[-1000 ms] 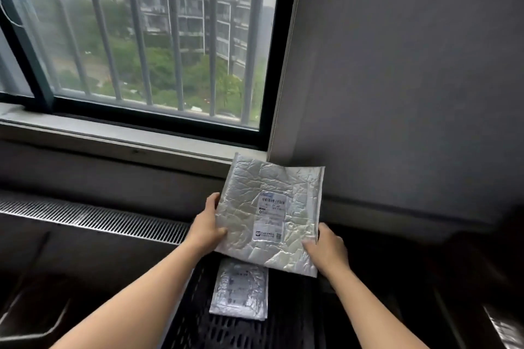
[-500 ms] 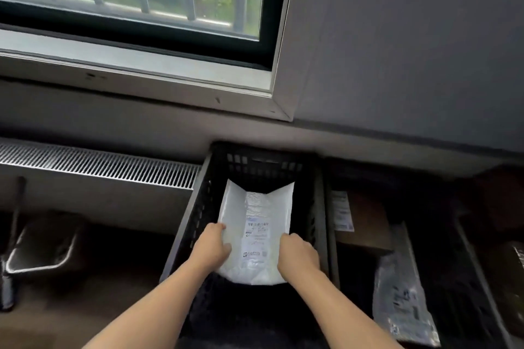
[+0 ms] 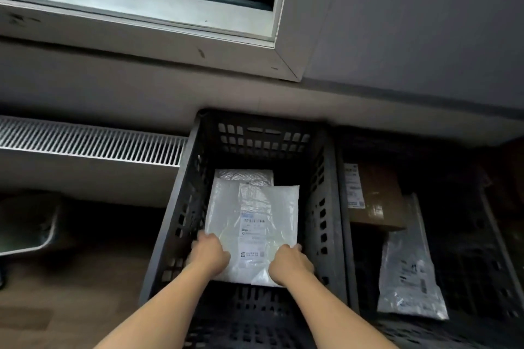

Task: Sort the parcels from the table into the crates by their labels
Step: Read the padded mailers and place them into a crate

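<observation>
mailer in left crate | box in right crate

Left hand: fingers curled, gripping near-left corner of parcel | Right hand: fingers curled, gripping its near-right edge | Forearms: both bare, extended forward and downward, converging slightly, knuckles facing up

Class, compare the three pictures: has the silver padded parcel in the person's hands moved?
Yes. The padded parcel has gone down: from above the rim of the black crate to low inside it, over a second parcel.
</observation>
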Available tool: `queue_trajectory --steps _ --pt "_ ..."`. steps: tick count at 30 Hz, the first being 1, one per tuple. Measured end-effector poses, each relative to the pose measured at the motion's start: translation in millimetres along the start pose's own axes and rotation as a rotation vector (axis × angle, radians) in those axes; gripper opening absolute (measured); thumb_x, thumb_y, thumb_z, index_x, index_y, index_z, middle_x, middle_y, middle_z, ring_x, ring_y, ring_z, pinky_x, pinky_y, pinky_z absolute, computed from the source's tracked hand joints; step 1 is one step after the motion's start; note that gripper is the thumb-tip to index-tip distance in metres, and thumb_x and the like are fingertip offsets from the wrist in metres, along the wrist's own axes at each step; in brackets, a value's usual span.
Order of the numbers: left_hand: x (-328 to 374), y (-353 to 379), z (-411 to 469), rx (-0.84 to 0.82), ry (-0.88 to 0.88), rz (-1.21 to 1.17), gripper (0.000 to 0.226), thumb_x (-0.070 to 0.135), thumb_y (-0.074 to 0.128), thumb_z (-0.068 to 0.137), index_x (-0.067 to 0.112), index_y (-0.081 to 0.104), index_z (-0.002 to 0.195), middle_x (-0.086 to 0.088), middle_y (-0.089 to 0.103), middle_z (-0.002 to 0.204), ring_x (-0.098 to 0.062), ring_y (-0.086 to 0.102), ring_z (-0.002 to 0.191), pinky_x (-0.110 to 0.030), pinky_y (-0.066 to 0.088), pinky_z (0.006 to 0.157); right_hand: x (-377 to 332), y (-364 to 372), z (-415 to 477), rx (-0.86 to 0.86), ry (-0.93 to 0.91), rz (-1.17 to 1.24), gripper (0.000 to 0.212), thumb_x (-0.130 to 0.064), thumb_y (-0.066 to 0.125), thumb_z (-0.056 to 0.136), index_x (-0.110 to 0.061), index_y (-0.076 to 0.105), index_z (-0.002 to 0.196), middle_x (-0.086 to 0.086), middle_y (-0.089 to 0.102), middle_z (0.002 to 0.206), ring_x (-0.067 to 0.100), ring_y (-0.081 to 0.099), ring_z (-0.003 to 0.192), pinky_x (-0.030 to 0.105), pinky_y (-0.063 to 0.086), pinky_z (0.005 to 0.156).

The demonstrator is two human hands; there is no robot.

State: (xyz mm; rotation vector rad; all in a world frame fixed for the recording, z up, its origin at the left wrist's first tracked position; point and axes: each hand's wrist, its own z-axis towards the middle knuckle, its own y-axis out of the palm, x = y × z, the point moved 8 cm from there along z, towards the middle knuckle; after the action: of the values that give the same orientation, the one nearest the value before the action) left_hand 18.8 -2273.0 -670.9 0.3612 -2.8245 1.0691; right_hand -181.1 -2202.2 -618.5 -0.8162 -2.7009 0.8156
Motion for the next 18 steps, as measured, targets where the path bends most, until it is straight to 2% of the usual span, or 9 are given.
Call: queue_trajectory --steps 2,4,7,11,12,14,15,16,18 --pt "-3 8 1 -0.015 -0.013 0.001 0.062 0.036 0.057 0.094 0.004 0.041 0.144 -0.015 0.009 0.163 -0.036 0.033 0.141 -0.044 0.038 0.113 3 6 2 -0.032 0.02 -0.001 0.06 -0.01 0.047 0.093 -0.008 0.034 0.152 0.017 0.019 0.163 0.03 0.053 0.128 0.036 0.052 0.094" --pt "-3 11 1 -0.017 -0.015 -0.012 0.062 0.035 0.058 0.092 0.004 0.043 0.143 -0.013 -0.001 0.166 -0.036 0.028 0.143 -0.046 0.037 0.114 6 8 1 -0.038 0.021 -0.014 0.06 -0.011 0.046 0.093 -0.01 0.035 0.152 0.014 0.023 0.161 0.029 0.053 0.128 0.035 0.052 0.09" --pt "0 8 -2 0.022 -0.011 -0.04 0.052 0.029 0.056 0.092 0.002 0.052 0.136 -0.011 -0.001 0.167 -0.035 0.03 0.142 -0.044 0.04 0.111 9 9 -3 -0.038 -0.013 -0.038 0.056 -0.013 0.046 0.094 -0.013 0.039 0.149 0.01 0.031 0.155 0.028 0.053 0.125 0.036 0.052 0.089" --pt "1 4 -11 0.032 -0.021 -0.051 0.047 0.03 0.053 0.093 0.005 0.056 0.132 -0.011 0.027 0.157 -0.031 0.034 0.138 -0.042 0.043 0.103 8 6 -13 -0.032 -0.087 -0.039 0.041 -0.018 0.044 0.097 -0.013 0.049 0.137 0.008 0.048 0.14 0.027 0.057 0.119 0.033 0.049 0.084" --pt "1 5 -12 0.0 -0.013 -0.074 0.043 0.031 0.052 0.094 0.006 0.059 0.127 -0.011 0.04 0.149 -0.03 0.042 0.133 -0.039 0.046 0.097 7 6 -15 -0.04 -0.115 -0.016 0.039 -0.02 0.043 0.098 -0.012 0.051 0.135 0.008 0.052 0.137 0.027 0.058 0.118 0.031 0.049 0.083" --pt "3 14 -15 -0.126 0.031 -0.197 0.027 0.034 0.054 0.094 0.01 0.064 0.103 -0.011 0.064 0.114 -0.026 0.061 0.106 -0.031 0.046 0.078 1 9 -23 -0.078 -0.19 0.058 0.042 -0.025 0.044 0.098 -0.013 0.053 0.138 0.008 0.055 0.14 0.026 0.057 0.121 0.031 0.05 0.09" --pt "4 20 -18 -0.193 0.048 -0.317 0.024 0.035 0.057 0.094 0.012 0.062 0.091 -0.008 0.067 0.1 -0.024 0.064 0.093 -0.03 0.046 0.073 -1 11 -28 -0.109 -0.234 0.096 0.045 -0.029 0.046 0.098 -0.015 0.054 0.14 0.008 0.055 0.142 0.025 0.058 0.122 0.03 0.049 0.096" --pt "6 23 -23 -0.251 0.053 -0.442 0.025 0.036 0.059 0.094 0.012 0.062 0.088 -0.007 0.069 0.098 -0.021 0.065 0.086 -0.03 0.048 0.074 -4 13 -35 -0.141 -0.271 0.13 0.045 -0.031 0.048 0.097 -0.018 0.057 0.139 0.006 0.057 0.14 0.023 0.059 0.12 0.029 0.049 0.097" --pt "10 17 -35 -0.28 0.07 -0.581 0.027 0.037 0.06 0.095 0.011 0.062 0.095 -0.006 0.07 0.103 -0.019 0.064 0.082 -0.03 0.049 0.073 -9 12 -46 -0.165 -0.325 0.202 0.036 -0.033 0.052 0.097 -0.019 0.066 0.127 0.003 0.066 0.126 0.018 0.064 0.105 0.03 0.052 0.09"
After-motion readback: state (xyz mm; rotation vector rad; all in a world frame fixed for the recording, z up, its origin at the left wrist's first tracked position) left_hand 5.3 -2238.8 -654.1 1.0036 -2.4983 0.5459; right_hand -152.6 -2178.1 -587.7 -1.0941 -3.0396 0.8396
